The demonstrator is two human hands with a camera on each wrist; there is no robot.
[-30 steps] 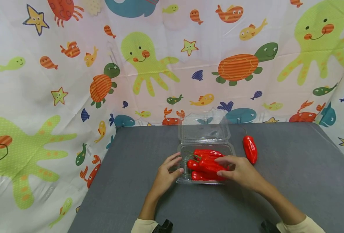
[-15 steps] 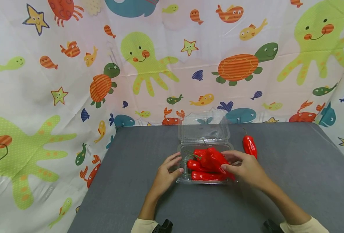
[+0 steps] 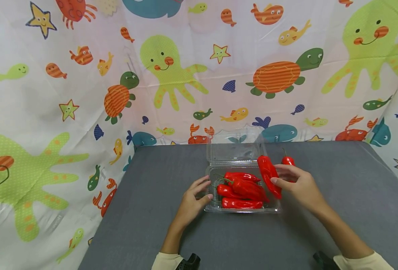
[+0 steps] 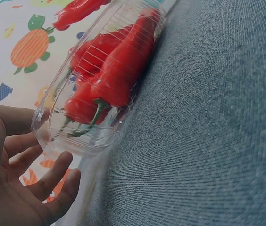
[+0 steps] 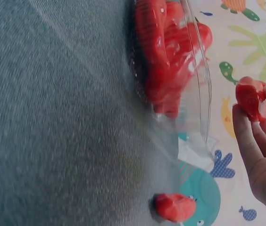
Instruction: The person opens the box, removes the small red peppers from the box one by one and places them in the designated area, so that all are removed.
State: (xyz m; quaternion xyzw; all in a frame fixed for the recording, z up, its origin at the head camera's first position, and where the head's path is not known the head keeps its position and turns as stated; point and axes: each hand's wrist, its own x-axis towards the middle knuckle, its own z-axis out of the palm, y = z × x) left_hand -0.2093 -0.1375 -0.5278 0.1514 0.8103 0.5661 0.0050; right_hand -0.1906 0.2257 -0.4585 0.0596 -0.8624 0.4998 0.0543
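Observation:
My right hand (image 3: 301,189) pinches a long red pepper (image 3: 268,176) between thumb and fingers, over the right side of a clear plastic clamshell container (image 3: 216,210). In the right wrist view the held pepper (image 5: 252,99) is seen end-on, raised above the container rim. Several red peppers (image 3: 247,188) with green stems lie in the container, stems toward the left. My left hand (image 3: 190,202) is at the container's left edge, fingers relaxed and spread; in the left wrist view one fingertip (image 4: 27,121) meets the rim.
Another red pepper (image 3: 288,161) lies on the grey table (image 3: 246,243) right of the container, partly hidden behind my right hand. The hinged clear lid (image 3: 236,150) stands raised at the back. A curtain (image 3: 185,93) printed with sea animals hangs behind the table.
My right hand has taken a pepper from the pile, lifted it and moved it right. My left hand has stayed at the container's edge.

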